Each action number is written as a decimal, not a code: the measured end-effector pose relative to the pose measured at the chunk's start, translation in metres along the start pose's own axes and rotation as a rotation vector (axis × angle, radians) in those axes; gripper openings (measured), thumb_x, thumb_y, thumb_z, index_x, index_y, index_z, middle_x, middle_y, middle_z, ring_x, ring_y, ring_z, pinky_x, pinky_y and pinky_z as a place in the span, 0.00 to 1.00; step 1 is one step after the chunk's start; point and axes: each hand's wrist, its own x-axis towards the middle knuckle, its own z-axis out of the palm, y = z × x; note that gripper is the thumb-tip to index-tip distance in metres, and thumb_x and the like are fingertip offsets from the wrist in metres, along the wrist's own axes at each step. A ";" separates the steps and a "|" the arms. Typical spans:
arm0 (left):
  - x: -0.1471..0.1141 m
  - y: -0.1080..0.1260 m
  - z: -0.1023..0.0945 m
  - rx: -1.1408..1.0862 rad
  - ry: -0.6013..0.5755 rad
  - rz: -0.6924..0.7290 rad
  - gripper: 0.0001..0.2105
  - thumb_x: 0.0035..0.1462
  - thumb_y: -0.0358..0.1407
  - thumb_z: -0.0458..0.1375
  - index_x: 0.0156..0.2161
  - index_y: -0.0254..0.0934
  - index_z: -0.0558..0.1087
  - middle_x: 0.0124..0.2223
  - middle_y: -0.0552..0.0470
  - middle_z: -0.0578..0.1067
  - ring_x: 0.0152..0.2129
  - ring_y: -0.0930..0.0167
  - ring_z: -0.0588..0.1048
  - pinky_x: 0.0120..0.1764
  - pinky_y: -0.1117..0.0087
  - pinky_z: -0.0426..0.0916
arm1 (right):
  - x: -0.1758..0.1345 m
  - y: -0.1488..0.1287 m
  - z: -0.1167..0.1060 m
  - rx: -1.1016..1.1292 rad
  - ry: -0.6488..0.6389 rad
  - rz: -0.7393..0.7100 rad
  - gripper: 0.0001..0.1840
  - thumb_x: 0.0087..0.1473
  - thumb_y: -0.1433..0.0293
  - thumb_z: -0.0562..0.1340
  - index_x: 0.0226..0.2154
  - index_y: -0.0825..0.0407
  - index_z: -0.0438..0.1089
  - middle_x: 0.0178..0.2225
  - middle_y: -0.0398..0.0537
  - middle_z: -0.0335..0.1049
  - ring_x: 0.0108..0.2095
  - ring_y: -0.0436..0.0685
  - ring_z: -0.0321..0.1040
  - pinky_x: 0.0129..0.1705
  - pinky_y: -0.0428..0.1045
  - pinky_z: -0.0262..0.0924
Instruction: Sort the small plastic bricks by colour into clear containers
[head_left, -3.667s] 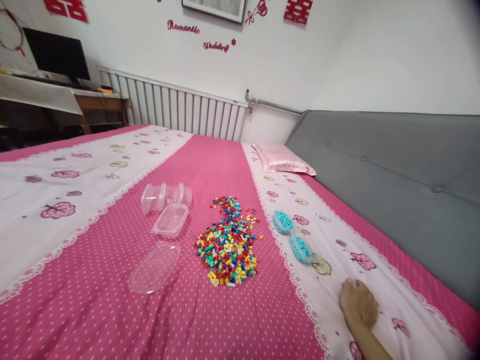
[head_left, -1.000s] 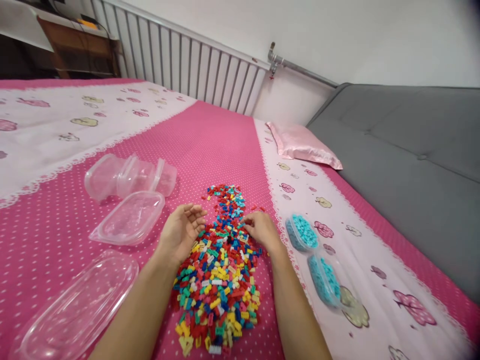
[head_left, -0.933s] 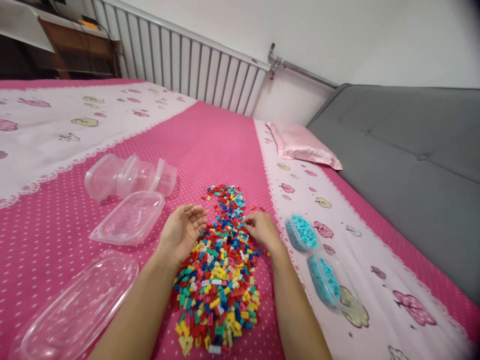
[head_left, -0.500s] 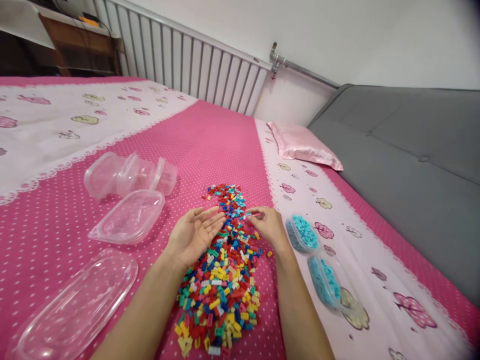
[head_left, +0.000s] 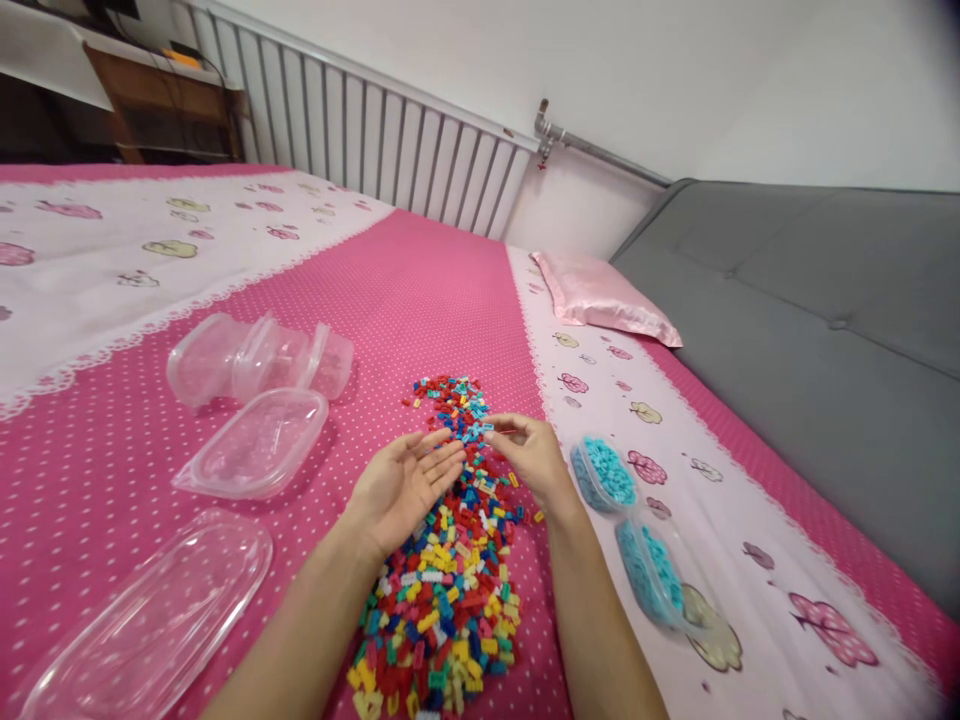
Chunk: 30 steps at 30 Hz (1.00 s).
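Observation:
A long pile of small toy bricks (head_left: 442, 610) in many colours lies on the pink bedspread. Over its left side my left hand (head_left: 405, 487) is held palm up, fingers stretched out, with nothing visible on the palm. My right hand (head_left: 531, 455) hovers at the pile's right edge, thumb and forefinger pinched on a light blue toy brick (head_left: 487, 427). More light blue bricks lie just beneath those fingertips. To the right of my right hand, two clear plastic tubs hold turquoise bricks: the farther tub (head_left: 587, 488) and the nearer tub (head_left: 637, 592).
Nested clear containers (head_left: 259, 360) lie on their side at the left. Nearer are a clear lid (head_left: 255, 445) and a longer one (head_left: 157, 620). A pink pillow (head_left: 604, 300) rests by the grey headboard (head_left: 810, 290); a radiator (head_left: 375, 120) stands behind the bed.
My left hand has shifted slightly right, closer to my right hand. My right hand has moved slightly left, its fingertips still together over the light blue bricks. The view has tilted a little.

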 end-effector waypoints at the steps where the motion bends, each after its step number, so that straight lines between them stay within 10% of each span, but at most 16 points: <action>1: 0.000 -0.002 0.001 -0.016 -0.006 -0.020 0.17 0.56 0.31 0.45 0.49 0.23 0.63 0.42 0.32 0.71 0.38 0.63 0.74 0.40 0.65 0.71 | -0.003 -0.006 0.004 0.006 -0.037 -0.034 0.13 0.43 0.69 0.61 0.35 0.54 0.73 0.34 0.49 0.74 0.33 0.53 0.70 0.38 0.49 0.64; 4: 0.002 -0.005 0.002 -0.092 0.012 -0.041 0.16 0.59 0.31 0.42 0.48 0.23 0.63 0.38 0.34 0.72 0.34 0.66 0.75 0.37 0.66 0.72 | -0.008 -0.015 0.013 -0.032 -0.140 -0.126 0.17 0.44 0.71 0.60 0.41 0.50 0.71 0.40 0.47 0.73 0.39 0.53 0.69 0.39 0.48 0.64; 10: 0.005 0.004 -0.003 -0.201 0.149 0.089 0.14 0.57 0.27 0.43 0.45 0.27 0.65 0.35 0.40 0.71 0.30 0.69 0.74 0.32 0.70 0.74 | 0.011 0.013 0.004 -0.402 0.112 -0.106 0.17 0.50 0.74 0.53 0.41 0.52 0.70 0.42 0.49 0.72 0.42 0.53 0.68 0.46 0.49 0.60; 19: 0.009 0.018 -0.015 -0.238 0.223 0.186 0.09 0.55 0.29 0.45 0.34 0.31 0.67 0.30 0.45 0.69 0.27 0.71 0.72 0.29 0.71 0.73 | 0.032 0.012 0.020 -0.872 -0.097 0.103 0.14 0.48 0.71 0.59 0.40 0.50 0.71 0.41 0.52 0.72 0.43 0.58 0.67 0.46 0.50 0.58; 30: 0.011 0.016 -0.015 -0.232 0.224 0.173 0.08 0.53 0.26 0.45 0.28 0.33 0.65 0.27 0.47 0.69 0.24 0.72 0.71 0.26 0.71 0.72 | 0.037 0.045 0.024 -0.840 -0.012 0.033 0.14 0.47 0.69 0.60 0.39 0.51 0.71 0.38 0.49 0.72 0.39 0.54 0.67 0.43 0.47 0.58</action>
